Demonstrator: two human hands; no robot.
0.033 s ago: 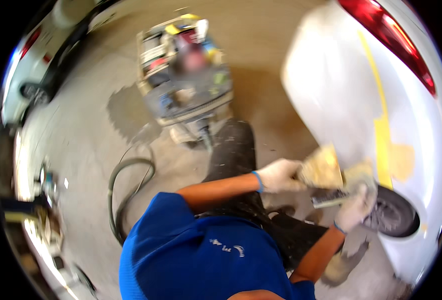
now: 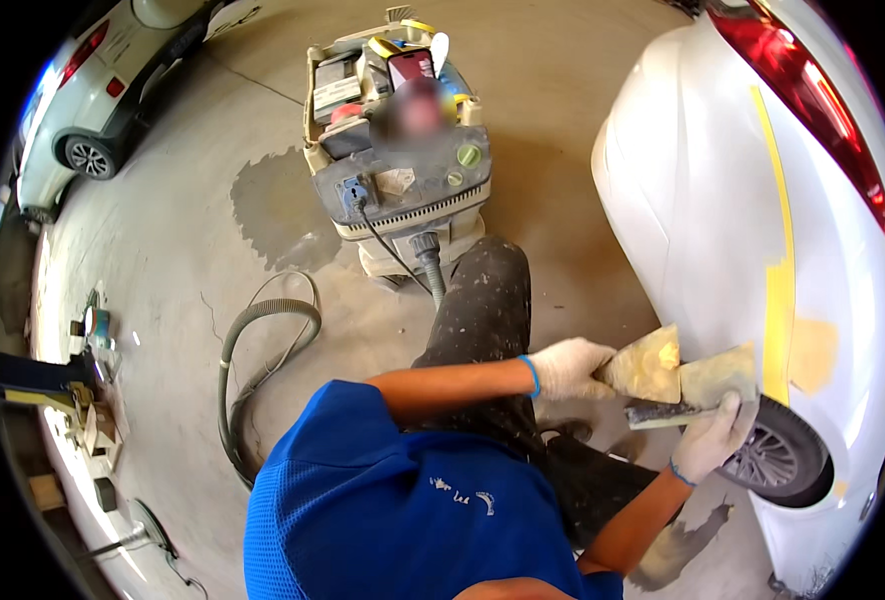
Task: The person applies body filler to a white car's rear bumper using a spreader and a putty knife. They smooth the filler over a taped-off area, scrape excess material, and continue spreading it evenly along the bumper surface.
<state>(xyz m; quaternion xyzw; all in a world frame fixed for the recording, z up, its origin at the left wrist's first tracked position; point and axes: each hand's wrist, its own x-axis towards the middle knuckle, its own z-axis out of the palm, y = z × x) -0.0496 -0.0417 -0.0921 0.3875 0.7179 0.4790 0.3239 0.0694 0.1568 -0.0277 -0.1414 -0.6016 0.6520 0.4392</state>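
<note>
My left hand (image 2: 571,369), in a pale work glove, grips a putty spreader (image 2: 631,372) with a yellowish lump of filler near its far edge. Just right of it, my gloved right hand (image 2: 715,440) holds a second putty spreader (image 2: 720,376), its blade coated in grey-beige residue. The two blades meet or overlap at their edges. Below them, a dark flat piece with a pale edge (image 2: 655,414) reaches left from my right hand; I cannot tell whether it is a separate tool. The white car's rear side (image 2: 693,170) carries yellow masking tape (image 2: 780,320) and a beige filler patch (image 2: 814,356).
A wheeled dust extractor (image 2: 403,190) with a cluttered top tray stands ahead. Its grey hose (image 2: 226,375) loops over the floor at left. The car's rear wheel (image 2: 778,455) is close to my right hand. Another car (image 2: 93,110) stands far left.
The whole view has shifted, so the surroundings sit farther right and lower, and the blur is gone. Both hands keep their spreaders close together beside the car.
</note>
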